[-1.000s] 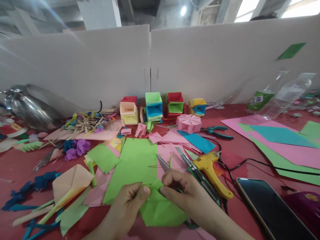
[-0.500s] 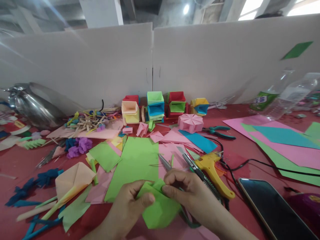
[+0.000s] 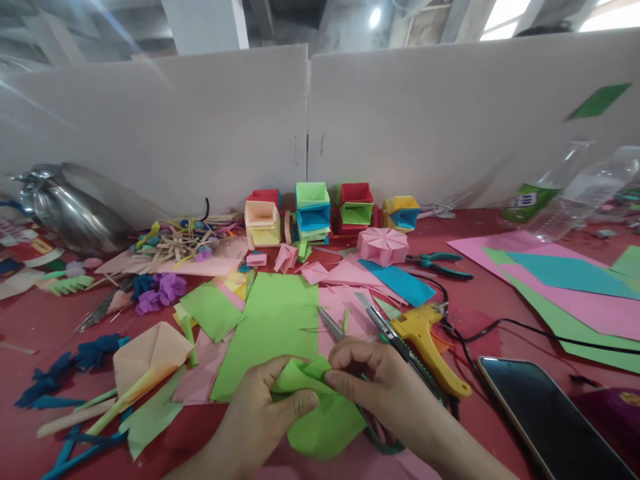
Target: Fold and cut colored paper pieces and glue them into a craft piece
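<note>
Red tabletop (image 3: 475,293), littered with craft scraps, spreading all round the hands. Green sheet (image 3: 275,320), flat, just beyond the fingertips. Phone (image 3: 545,420), dark screen up, off to the right of the right hand (image 3: 380,383). Yellow glue gun (image 3: 425,340), just beyond that hand. Hands: left hand (image 3: 260,420) and right hand close together, both pinching one item, the green folded paper (image 3: 325,420), held between them just above the tabletop. Probably featherlight, limp, easily creased or torn; best gripped along its folded edges, thumb against forefinger.
</note>
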Demonstrator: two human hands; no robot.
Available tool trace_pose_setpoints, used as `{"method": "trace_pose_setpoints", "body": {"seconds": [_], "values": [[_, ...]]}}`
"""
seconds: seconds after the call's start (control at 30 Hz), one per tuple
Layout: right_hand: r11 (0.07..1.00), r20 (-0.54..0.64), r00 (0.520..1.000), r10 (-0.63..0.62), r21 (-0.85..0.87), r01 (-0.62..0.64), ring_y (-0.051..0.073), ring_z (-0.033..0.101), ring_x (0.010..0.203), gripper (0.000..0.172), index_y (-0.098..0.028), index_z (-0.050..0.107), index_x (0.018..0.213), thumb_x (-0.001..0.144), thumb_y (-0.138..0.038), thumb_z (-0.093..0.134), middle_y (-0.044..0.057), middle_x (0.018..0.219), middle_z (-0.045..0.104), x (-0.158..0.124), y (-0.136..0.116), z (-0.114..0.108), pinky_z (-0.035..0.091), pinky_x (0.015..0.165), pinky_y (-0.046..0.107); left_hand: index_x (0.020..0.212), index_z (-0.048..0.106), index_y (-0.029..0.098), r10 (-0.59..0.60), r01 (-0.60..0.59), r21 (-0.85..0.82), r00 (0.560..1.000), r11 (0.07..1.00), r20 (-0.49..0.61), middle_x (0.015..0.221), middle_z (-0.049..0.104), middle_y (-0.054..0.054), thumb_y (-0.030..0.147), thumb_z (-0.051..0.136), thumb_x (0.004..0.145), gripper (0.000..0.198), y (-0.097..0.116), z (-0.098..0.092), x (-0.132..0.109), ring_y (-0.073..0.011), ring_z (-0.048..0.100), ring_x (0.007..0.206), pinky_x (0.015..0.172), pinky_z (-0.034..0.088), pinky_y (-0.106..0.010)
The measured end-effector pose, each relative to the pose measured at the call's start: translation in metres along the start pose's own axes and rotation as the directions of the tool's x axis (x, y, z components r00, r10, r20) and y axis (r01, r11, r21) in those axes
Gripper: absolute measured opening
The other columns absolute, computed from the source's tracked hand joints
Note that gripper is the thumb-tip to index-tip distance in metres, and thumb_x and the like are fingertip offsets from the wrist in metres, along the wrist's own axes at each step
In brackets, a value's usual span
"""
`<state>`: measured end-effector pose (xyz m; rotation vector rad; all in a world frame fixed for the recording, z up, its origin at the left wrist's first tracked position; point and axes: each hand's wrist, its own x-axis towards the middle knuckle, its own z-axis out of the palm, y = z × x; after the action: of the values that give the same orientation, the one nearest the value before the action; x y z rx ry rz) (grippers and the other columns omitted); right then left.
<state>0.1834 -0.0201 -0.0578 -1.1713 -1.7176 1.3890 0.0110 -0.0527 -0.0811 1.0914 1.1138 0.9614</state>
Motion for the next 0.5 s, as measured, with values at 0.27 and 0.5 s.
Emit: {"method": "trace_pose_setpoints", "body": {"seconds": [0.27, 0.5], "values": [[0.998, -0.005, 1.000, -0.024, -0.050, 0.024, 0.013, 0.050, 0.065, 0.014, -0.017, 0.059, 0.061, 0.073, -0.024, 0.062, -0.001, 0.067, 0.053, 0.0008, 0.0002, -0.0006, 0.039, 0.060, 0.025, 0.081, 0.069, 0.016, 0.001, -0.001, 0.025, 1.000, 1.000, -0.028, 0.069, 0.068, -0.001, 0.031, 0.074, 0.066, 0.022, -0.0011, -0.0014, -0.0008, -0.0138, 0.057, 0.064, 0.058, 0.045, -0.019], [0.996, -0.011, 0.999, -0.038, -0.081, 0.037, 0.014, 0.051, 0.066, 0.016, -0.018, 0.059, 0.060, 0.073, -0.026, 0.063, 0.000, 0.067, 0.054, -0.0001, -0.0004, -0.0004, 0.039, 0.061, 0.025, 0.080, 0.069, 0.017, -0.008, 0.007, -0.021, 1.000, 1.000, -0.011, 0.068, 0.067, 0.000, 0.030, 0.074, 0.065, 0.020, -0.0002, -0.0005, -0.0004, -0.0134, 0.056, 0.062, 0.056, 0.045, -0.020]]}}
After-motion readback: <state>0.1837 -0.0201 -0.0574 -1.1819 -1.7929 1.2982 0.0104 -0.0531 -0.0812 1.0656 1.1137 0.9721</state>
